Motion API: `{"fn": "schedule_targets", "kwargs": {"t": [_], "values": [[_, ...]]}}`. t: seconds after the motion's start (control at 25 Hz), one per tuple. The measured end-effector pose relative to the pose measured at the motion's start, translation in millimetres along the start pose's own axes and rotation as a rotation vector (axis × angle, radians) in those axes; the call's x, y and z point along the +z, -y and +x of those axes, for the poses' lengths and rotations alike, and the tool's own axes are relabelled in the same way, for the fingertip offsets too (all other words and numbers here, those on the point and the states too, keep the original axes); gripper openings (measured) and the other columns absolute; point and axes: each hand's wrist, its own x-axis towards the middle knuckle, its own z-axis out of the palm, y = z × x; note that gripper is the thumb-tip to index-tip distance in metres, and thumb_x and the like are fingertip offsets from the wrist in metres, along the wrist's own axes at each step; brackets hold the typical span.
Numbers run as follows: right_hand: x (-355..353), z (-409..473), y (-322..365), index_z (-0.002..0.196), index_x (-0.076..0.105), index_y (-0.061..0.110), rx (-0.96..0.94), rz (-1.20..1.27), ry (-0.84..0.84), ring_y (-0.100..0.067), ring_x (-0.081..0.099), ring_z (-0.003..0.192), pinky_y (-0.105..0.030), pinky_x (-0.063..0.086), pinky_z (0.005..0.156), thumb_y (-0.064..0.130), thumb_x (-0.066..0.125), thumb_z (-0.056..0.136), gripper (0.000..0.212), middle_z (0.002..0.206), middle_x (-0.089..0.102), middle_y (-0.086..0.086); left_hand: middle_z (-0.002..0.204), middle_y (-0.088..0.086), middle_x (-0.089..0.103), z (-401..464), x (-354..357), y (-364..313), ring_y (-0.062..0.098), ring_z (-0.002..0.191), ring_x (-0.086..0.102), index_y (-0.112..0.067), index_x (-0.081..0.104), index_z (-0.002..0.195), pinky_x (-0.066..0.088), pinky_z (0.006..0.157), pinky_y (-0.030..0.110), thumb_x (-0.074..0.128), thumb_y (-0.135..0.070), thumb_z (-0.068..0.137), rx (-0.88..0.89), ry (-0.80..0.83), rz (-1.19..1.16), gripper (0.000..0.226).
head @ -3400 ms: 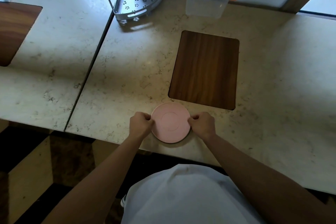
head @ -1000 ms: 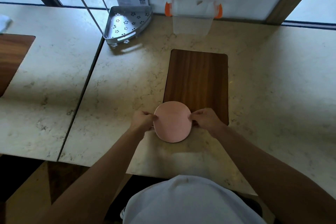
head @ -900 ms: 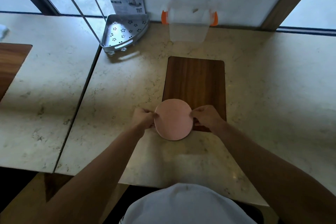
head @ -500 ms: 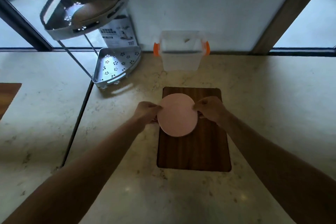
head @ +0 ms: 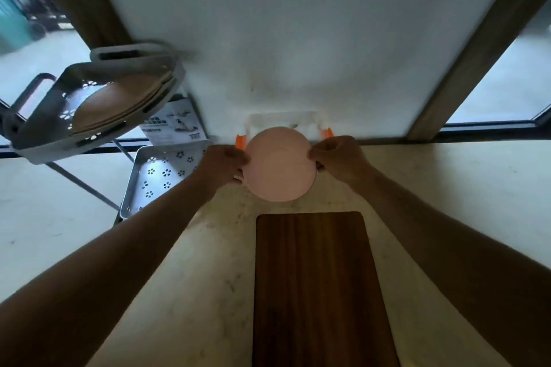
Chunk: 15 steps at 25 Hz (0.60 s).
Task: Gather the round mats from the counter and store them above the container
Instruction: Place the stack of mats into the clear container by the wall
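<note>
Both hands, left [head: 223, 164] and right [head: 336, 160], pinch the pink mat [head: 280, 164] over the container [head: 284, 124]; next, lowering it flat onto the lid.

hands [head: 283, 162] holding pink mat [head: 280, 164], container [head: 284, 122] behind

both arms outstretched, left hand [head: 224, 165] and right hand [head: 337, 159] pinching.
</note>
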Motion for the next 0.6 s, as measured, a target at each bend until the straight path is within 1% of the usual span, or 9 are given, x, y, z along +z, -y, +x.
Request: {"fn": "schedule_targets", "kwargs": {"t": [0.04, 0.12, 0.16, 0.2, 0.24, 0.32, 0.4, 0.52, 0.6], "values": [[-2.0, 12.9, 8.5, 0.076, 0.077, 0.015, -0.028, 0.005, -0.007, -0.019, 0.074, 0.070, -0.042, 0.063, 0.075, 0.022, 0.077, 0.074, 0.007, 0.074, 0.076, -0.004, 0.082, 0.021, 0.072, 13.3, -3.3, -10.5, 0.030, 0.068, 0.072, 0.001, 0.069, 0.090, 0.062, 0.061, 0.039, 0.068, -0.007, 0.085, 0.009, -0.020, 0.025, 0.010], [-7.3, 38.4, 22.5, 0.075, 0.077, 0.016, -0.078, 0.011, -0.029, -0.018, 0.074, 0.068, -0.040, 0.063, 0.074, 0.022, 0.077, 0.072, 0.006, 0.071, 0.076, -0.002, 0.075, 0.023, 0.070, 37.8, -7.1, -29.1, 0.026, 0.057, 0.071, 0.002, 0.069, 0.082, 0.061, 0.050, 0.034, 0.068, -0.005, 0.083, 0.015, -0.043, 0.054, 0.007], [-8.6, 50.3, 27.1, 0.074, 0.077, 0.017, -0.101, 0.017, -0.036, -0.018, 0.073, 0.068, -0.039, 0.063, 0.074, 0.021, 0.076, 0.071, 0.005, 0.070, 0.076, -0.002, 0.075, 0.025, 0.069, 48.6, -9.2, -36.2, 0.026, 0.054, 0.070, 0.003, 0.069, 0.081, 0.059, 0.046, 0.032, 0.068, -0.003, 0.083, 0.030, -0.040, 0.067, 0.006], [-9.1, 61.2, 31.0, 0.073, 0.077, 0.017, -0.124, 0.012, -0.042, -0.018, 0.073, 0.068, -0.038, 0.062, 0.074, 0.020, 0.076, 0.071, 0.004, 0.069, 0.075, -0.002, 0.077, 0.027, 0.069, 60.1, -10.5, -41.8, 0.027, 0.055, 0.070, 0.005, 0.069, 0.081, 0.059, 0.045, 0.032, 0.068, -0.001, 0.083, 0.052, -0.040, 0.090, 0.006], [-9.8, 71.5, 34.4, 0.073, 0.077, 0.016, -0.144, -0.002, -0.048, -0.018, 0.072, 0.068, -0.037, 0.061, 0.074, 0.019, 0.075, 0.071, 0.004, 0.068, 0.075, -0.002, 0.079, 0.027, 0.070, 72.2, -10.9, -46.2, 0.031, 0.061, 0.071, 0.005, 0.069, 0.082, 0.061, 0.049, 0.034, 0.068, -0.001, 0.082, 0.074, -0.048, 0.125, 0.006], [-9.2, 87.9, 37.2, 0.076, 0.077, 0.014, -0.160, -0.019, -0.052, -0.019, 0.070, 0.067, -0.035, 0.059, 0.073, 0.017, 0.074, 0.073, 0.005, 0.068, 0.074, -0.004, 0.081, 0.024, 0.072, 90.5, -9.8, -51.0, 0.034, 0.070, 0.073, 0.000, 0.072, 0.079, 0.063, 0.061, 0.040, 0.069, -0.002, 0.081, 0.107, -0.067, 0.235, 0.004], [-7.8, 108.3, 36.8, 0.080, 0.077, 0.015, -0.176, -0.069, -0.057, -0.017, 0.068, 0.069, -0.028, 0.054, 0.069, 0.018, 0.073, 0.075, 0.007, 0.069, 0.072, 0.001, 0.078, 0.020, 0.074, 108.1, -7.4, -55.8, 0.031, 0.069, 0.074, -0.004, 0.073, 0.076, 0.063, 0.070, 0.043, 0.071, -0.004, 0.080, 0.148, -0.065, 0.329, 0.004], [-3.4, 131.5, 30.8, 0.087, 0.075, 0.018, -0.259, -0.214, -0.063, -0.010, 0.064, 0.072, -0.016, 0.044, 0.064, 0.021, 0.072, 0.078, 0.011, 0.075, 0.069, 0.007, 0.076, 0.014, 0.074, 128.9, -3.4, -54.9, 0.025, 0.070, 0.073, -0.010, 0.071, 0.074, 0.061, 0.074, 0.040, 0.071, -0.006, 0.079, 0.182, -0.084, 0.390, 0.007], [-0.8, 140.2, 22.0, 0.089, 0.075, 0.019, -0.340, -0.308, -0.068, -0.007, 0.059, 0.073, -0.010, 0.041, 0.065, 0.020, 0.073, 0.077, 0.012, 0.080, 0.068, 0.008, 0.083, 0.010, 0.074, 139.4, 1.5, -46.0, 0.024, 0.079, 0.071, -0.013, 0.073, 0.078, 0.055, 0.075, 0.031, 0.072, -0.012, 0.079, 0.229, -0.116, 0.509, 0.001]]}}
